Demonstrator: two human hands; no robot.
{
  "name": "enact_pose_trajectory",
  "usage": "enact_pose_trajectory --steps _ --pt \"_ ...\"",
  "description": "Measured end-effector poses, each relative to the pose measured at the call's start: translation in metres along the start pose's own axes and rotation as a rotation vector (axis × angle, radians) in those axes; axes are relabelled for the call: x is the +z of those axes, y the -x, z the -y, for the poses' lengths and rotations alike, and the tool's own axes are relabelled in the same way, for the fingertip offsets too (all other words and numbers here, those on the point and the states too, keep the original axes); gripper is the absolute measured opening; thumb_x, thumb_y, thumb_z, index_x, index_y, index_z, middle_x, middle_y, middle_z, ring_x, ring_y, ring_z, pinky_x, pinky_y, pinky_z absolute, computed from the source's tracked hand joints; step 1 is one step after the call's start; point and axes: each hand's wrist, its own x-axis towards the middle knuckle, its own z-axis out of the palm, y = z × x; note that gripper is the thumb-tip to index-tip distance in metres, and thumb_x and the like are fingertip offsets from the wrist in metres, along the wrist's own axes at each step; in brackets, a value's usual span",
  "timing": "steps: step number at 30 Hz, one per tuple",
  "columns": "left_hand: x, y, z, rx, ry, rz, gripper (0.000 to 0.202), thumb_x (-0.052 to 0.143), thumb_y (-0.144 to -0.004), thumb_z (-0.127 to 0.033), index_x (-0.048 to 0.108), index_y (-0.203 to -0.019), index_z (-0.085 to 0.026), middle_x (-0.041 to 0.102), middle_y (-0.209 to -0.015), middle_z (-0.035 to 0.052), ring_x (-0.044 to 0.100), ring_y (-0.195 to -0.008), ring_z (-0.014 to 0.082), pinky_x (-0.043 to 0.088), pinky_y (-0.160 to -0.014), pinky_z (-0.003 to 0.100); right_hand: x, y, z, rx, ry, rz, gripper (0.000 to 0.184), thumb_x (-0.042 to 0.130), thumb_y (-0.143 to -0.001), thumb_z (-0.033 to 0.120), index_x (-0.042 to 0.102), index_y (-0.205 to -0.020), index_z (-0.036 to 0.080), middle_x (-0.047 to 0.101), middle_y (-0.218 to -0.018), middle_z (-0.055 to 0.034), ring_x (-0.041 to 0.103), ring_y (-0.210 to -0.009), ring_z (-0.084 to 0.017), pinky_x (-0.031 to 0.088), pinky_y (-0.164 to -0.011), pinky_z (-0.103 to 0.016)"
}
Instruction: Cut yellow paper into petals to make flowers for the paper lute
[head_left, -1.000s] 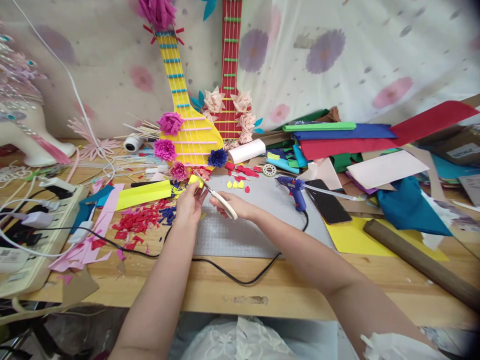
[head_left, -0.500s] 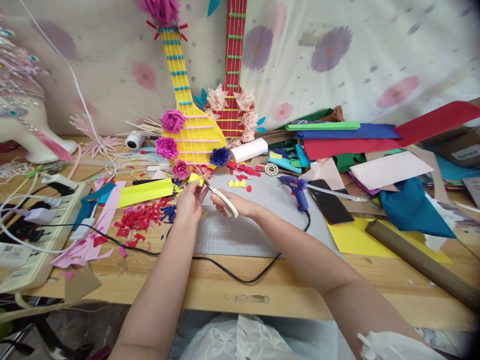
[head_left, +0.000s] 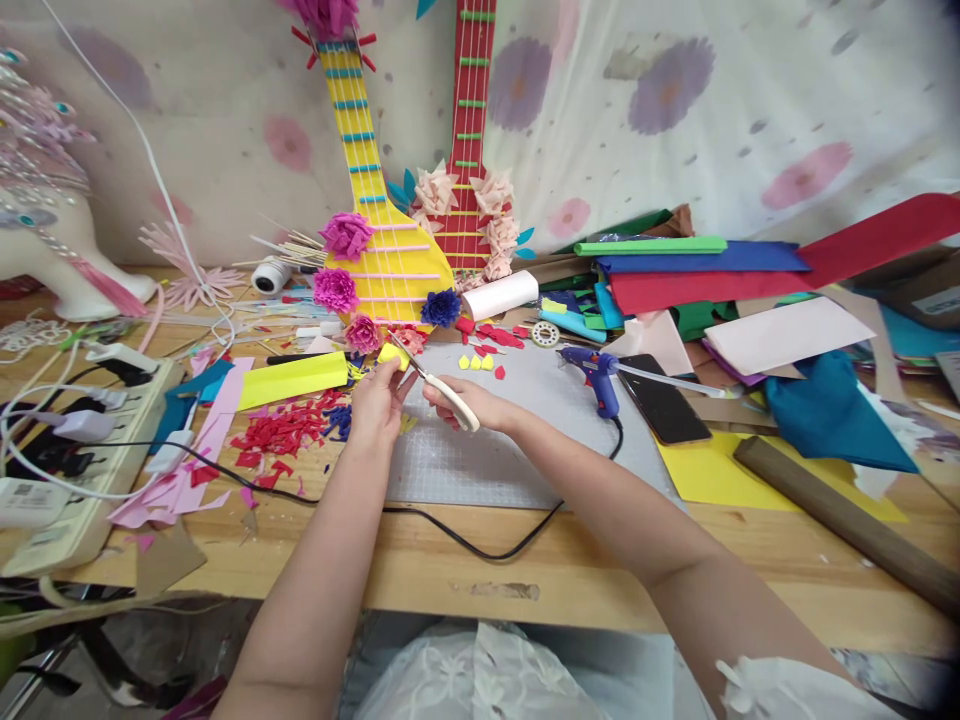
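Observation:
Between the fingertips of my left hand point(head_left: 379, 400) is a small piece of yellow paper point(head_left: 391, 354). My right hand point(head_left: 476, 403) grips white-handled scissors point(head_left: 454, 402), whose blades reach to the yellow paper's edge. Beneath both hands lies a grey cutting mat point(head_left: 480, 470). Several small cut yellow pieces point(head_left: 475, 363) and a red piece point(head_left: 500, 373) rest on it just beyond my right hand. A yellow paper lute shape point(head_left: 397, 265) with paper flowers leans behind, beside a red one point(head_left: 469, 130).
A blue glue gun point(head_left: 594, 375) and a black phone point(head_left: 664, 400) lie to the right, near stacked coloured paper point(head_left: 705, 290). Red scraps point(head_left: 281, 435), a yellow strip point(head_left: 292, 381) and a power strip point(head_left: 97, 470) are on the left. A black cable point(head_left: 472, 550) crosses the front.
The view has shifted slightly. Both hands keep nearly the same place, with the scissors still at the yellow paper.

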Motion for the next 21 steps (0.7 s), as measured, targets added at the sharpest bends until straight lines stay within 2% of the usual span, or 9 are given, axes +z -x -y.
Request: enact_pose_trajectory --steps 8,14,18,21 --pt "-0.013 -0.005 -0.007 -0.01 -0.047 -0.011 0.009 0.061 -0.065 -0.004 0.059 -0.063 -0.013 0.063 -0.062 -0.0009 0.06 -0.06 0.008 0.054 -0.075 0.027 0.008 -0.005 -0.002 0.005 0.041 -0.003 0.045 0.054 -0.073 0.062 0.04 -0.075 0.019 0.039 -0.05 0.0083 0.04 -0.04 -0.006 0.034 -0.037 -0.02" --pt "-0.029 -0.006 -0.025 -0.002 -0.064 -0.044 0.01 0.059 -0.066 -0.003 0.058 -0.063 -0.013 0.063 -0.063 -0.0006 0.062 -0.063 0.009 0.054 -0.073 0.027 0.012 -0.016 -0.006 0.017 0.026 0.019 0.045 0.055 -0.073 0.062 0.039 -0.074 0.02 0.037 -0.049 0.009 0.039 -0.037 -0.006 0.034 -0.035 -0.02" --pt "-0.042 -0.007 -0.041 -0.017 -0.106 0.003 0.009 0.06 -0.065 -0.004 0.06 -0.066 -0.013 0.065 -0.066 0.0004 0.064 -0.065 0.0102 0.054 -0.073 0.028 0.01 -0.013 -0.002 -0.01 0.04 0.151 0.043 0.054 -0.075 0.059 0.036 -0.074 0.021 0.037 -0.051 0.0089 0.038 -0.04 -0.006 0.035 -0.039 -0.02" --pt "-0.046 -0.008 -0.047 -0.045 -0.139 0.041 0.008 0.06 -0.065 -0.004 0.06 -0.065 -0.012 0.066 -0.066 0.002 0.064 -0.065 0.0117 0.055 -0.072 0.028 0.007 -0.01 0.002 -0.095 0.153 0.248 0.042 0.047 -0.079 0.06 0.038 -0.073 0.02 0.044 -0.058 0.0055 0.045 -0.051 -0.007 0.04 -0.049 -0.022"
